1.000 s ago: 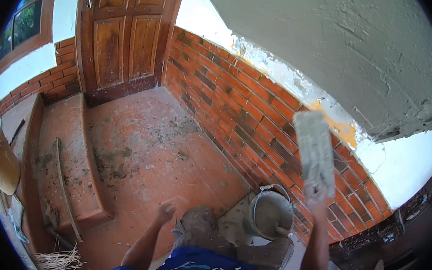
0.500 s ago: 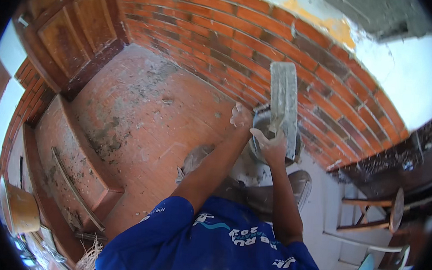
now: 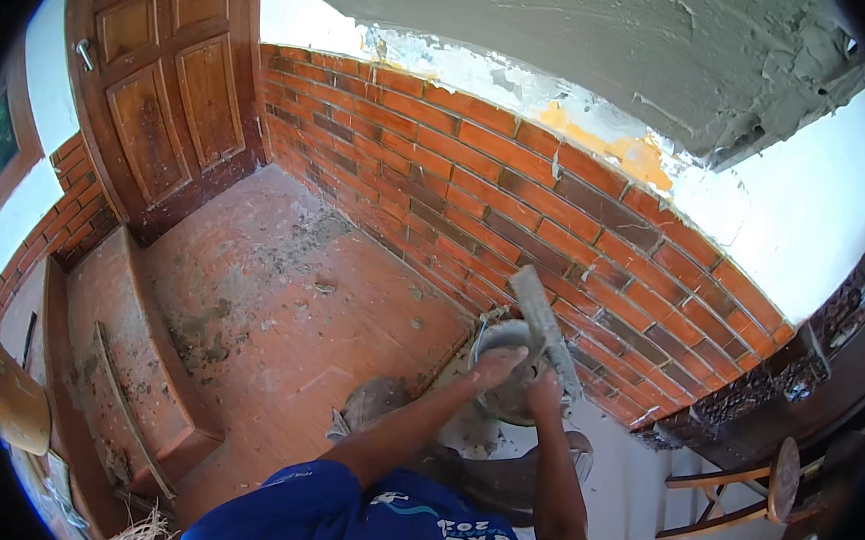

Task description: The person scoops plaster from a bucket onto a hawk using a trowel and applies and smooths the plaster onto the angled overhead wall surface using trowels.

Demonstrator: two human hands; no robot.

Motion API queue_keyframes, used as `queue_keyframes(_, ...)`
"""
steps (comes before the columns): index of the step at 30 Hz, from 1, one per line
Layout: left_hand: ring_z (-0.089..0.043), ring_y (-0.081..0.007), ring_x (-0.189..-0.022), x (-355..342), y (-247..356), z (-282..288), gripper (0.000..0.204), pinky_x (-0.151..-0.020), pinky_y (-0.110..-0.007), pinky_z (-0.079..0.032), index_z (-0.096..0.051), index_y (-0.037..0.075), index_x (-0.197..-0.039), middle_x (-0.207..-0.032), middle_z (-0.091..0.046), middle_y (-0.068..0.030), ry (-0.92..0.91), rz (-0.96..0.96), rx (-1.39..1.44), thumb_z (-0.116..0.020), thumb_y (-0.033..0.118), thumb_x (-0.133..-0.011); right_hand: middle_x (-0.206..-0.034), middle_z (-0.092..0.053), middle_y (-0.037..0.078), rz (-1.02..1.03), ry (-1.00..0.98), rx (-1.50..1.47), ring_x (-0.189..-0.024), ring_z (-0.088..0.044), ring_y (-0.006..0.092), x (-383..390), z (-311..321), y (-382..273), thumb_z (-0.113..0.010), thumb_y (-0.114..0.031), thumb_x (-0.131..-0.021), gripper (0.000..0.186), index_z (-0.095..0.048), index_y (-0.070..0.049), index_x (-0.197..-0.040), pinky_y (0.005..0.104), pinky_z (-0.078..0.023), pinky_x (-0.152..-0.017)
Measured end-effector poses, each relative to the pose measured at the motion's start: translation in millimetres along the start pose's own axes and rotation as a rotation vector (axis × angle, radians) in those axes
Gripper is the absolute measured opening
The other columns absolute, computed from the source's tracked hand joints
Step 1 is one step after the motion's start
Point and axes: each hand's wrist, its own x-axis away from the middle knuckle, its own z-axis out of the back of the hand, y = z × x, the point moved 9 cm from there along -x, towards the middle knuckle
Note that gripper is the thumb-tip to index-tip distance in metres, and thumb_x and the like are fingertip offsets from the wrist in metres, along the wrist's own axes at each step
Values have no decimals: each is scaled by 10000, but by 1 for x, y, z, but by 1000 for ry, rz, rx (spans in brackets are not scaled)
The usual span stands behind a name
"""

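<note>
My right hand [image 3: 546, 392] is closed on the handle of a long grey plastering float [image 3: 538, 316]. The float's mortar-coated blade slants over the right side of a bucket [image 3: 489, 340], its far end near the brick wall. My left hand [image 3: 497, 366] is over the bucket's left part, close to my right hand. Its fingers point toward the float, but their grip is too small and partly hidden to make out. Grey material smears the inside of the bucket, whose contents are mostly covered by my hands.
A brick wall [image 3: 438, 185] runs behind the bucket, under a slab of wet grey plaster [image 3: 609, 42]. Mortar crumbs litter the reddish floor [image 3: 281, 290]. Left are a step [image 3: 161, 351] and a wooden door [image 3: 169, 91]; right, a wooden stool [image 3: 784, 480].
The view has tilted up, showing more plaster. My left hand has moved right, over the bucket. The float has turned from nearly upright to a slant, still in my right hand.
</note>
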Motion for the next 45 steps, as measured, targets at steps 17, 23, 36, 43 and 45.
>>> queue_keyframes(17,-553,-155,-650,14,-6,103,324,-614,-303,-470,-588,-22,-999,-755,-582,-67,309,5,581,-518,284,-915,-1144,-590,182,-110,-344,432,-1068,-557,378,-5,-48,117,-565,-467,-794,491,-618,-100,-1116,499,-457,-863)
queue_keyframes(23,-529,-152,-639,8,-56,93,340,-546,-321,-445,-594,27,-899,-716,-548,-61,255,63,673,-451,332,-945,-1283,-519,142,-69,-695,778,-1194,-478,354,-38,-121,159,-581,-423,-778,543,-546,-148,-1246,535,-347,-982)
queue_keyframes(36,-559,-148,-602,77,-14,121,411,-538,-283,-474,-609,59,-960,-763,-604,-61,149,308,912,-391,408,-956,-1216,-569,133,157,-733,917,-1153,-529,281,-70,-32,110,-596,-320,-740,446,-608,-133,-1145,528,-409,-909)
queue_keyframes(43,-601,-212,-942,62,-35,116,496,-801,-325,-509,-538,-20,-1184,-1094,-609,-131,49,294,854,-386,393,-953,-997,-627,175,225,-378,677,-905,-626,321,-78,-47,126,-531,-133,-789,192,-622,-65,-944,493,-489,-739)
queue_keyframes(45,-608,-215,-937,72,-18,111,470,-817,-346,-510,-534,-24,-1179,-1092,-610,-130,48,324,882,-391,362,-953,-1027,-622,187,299,-382,611,-906,-634,329,-58,-85,120,-601,-205,-761,248,-619,-43,-947,483,-516,-739)
